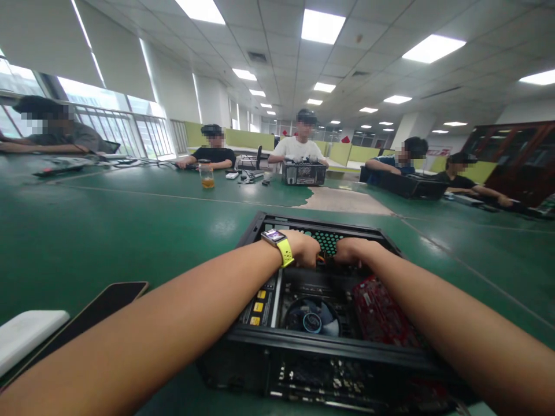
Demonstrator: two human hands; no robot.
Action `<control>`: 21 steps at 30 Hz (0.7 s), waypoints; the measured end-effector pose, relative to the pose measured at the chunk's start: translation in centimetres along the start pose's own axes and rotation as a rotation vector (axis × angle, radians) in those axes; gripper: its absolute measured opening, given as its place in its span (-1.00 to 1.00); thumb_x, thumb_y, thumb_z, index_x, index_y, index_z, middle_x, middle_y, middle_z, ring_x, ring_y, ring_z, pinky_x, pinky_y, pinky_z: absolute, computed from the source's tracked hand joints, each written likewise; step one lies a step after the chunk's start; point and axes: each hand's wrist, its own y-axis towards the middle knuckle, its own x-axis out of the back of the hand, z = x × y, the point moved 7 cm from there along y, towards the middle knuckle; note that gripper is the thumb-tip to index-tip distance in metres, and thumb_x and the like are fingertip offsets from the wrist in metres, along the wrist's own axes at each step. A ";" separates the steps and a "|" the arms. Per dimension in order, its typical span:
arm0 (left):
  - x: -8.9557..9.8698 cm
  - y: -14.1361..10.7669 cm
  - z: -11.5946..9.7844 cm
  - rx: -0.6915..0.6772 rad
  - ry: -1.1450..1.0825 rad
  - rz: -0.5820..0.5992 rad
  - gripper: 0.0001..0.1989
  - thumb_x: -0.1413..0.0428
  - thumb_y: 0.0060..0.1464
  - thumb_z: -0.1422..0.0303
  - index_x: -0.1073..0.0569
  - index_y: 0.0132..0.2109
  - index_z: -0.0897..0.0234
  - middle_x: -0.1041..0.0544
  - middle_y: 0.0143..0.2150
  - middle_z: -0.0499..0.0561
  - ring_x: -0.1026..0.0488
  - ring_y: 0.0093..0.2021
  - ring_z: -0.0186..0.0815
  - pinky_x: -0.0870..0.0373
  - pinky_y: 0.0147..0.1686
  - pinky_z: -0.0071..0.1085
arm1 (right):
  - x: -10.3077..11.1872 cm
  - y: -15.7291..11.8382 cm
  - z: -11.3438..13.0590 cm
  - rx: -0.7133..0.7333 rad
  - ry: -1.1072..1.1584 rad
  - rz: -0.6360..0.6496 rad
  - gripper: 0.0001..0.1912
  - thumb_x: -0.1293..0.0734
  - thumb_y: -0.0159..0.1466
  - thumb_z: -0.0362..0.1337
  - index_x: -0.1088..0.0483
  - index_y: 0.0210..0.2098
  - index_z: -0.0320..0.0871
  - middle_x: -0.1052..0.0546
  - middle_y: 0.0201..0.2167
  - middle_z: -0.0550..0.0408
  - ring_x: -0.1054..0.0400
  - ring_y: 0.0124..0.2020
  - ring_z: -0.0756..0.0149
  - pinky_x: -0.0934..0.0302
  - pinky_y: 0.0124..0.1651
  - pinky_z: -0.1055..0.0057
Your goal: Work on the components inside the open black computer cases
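Note:
A black computer case point(329, 341) lies open in front of me on the green table. Both my forearms reach over it to its far side. My left hand point(306, 248), with a watch on a yellow-green strap point(285, 252) at the wrist, is closed with its fingers curled down near thin coloured wires point(321, 261). Just right of it, my right hand point(353, 251) is closed too, fingertips bent down out of sight. What either hand grips is hidden. Below them are a fan point(312, 322) and a red circuit board point(381, 312). A power supply with yellow labels point(259, 303) sits at the left.
A dark flat slab point(108, 297) and a white box-like object point(30, 332) lie to my left. A jar of amber liquid point(207, 175) stands farther off. Across the table point(173, 214), several people work, one behind another computer case point(304, 173).

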 end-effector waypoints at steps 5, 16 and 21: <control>0.6 -0.7 0.3 0.092 0.029 -0.057 -0.70 -0.13 -0.05 0.26 -0.55 -0.18 0.34 -0.57 -0.27 0.16 -0.48 -0.31 -0.16 -0.38 -0.30 -0.33 | 1.8 -2.0 0.8 0.023 -0.063 0.059 -0.71 -0.25 0.16 -0.18 -0.47 -0.38 -0.30 -0.45 -0.58 -0.04 -0.37 -0.55 0.27 -0.28 -0.45 0.38; 2.9 -3.4 -3.7 -0.223 -0.192 -0.105 -0.64 0.04 0.16 0.25 -0.50 -0.43 0.39 -0.54 -0.43 0.05 -0.40 -0.50 -0.38 -0.28 -0.45 -0.46 | 4.8 -5.1 4.0 0.325 -0.067 -0.230 -0.76 -0.29 0.06 -0.24 -0.52 -0.31 -0.18 -0.53 -0.35 0.01 -0.36 -0.34 0.25 -0.19 -0.31 0.43; 1.6 -10.5 -7.0 -0.308 -0.141 -0.176 -0.46 0.16 0.20 0.04 -0.47 -0.46 0.33 -0.45 -0.56 -0.02 -0.28 -0.61 -0.41 -0.15 -0.56 -0.45 | 3.3 -13.9 4.3 0.425 -0.030 -0.188 -0.60 -0.12 0.25 -0.09 -0.48 -0.42 -0.19 -0.47 -0.50 0.05 -0.28 -0.50 0.36 -0.10 -0.45 0.47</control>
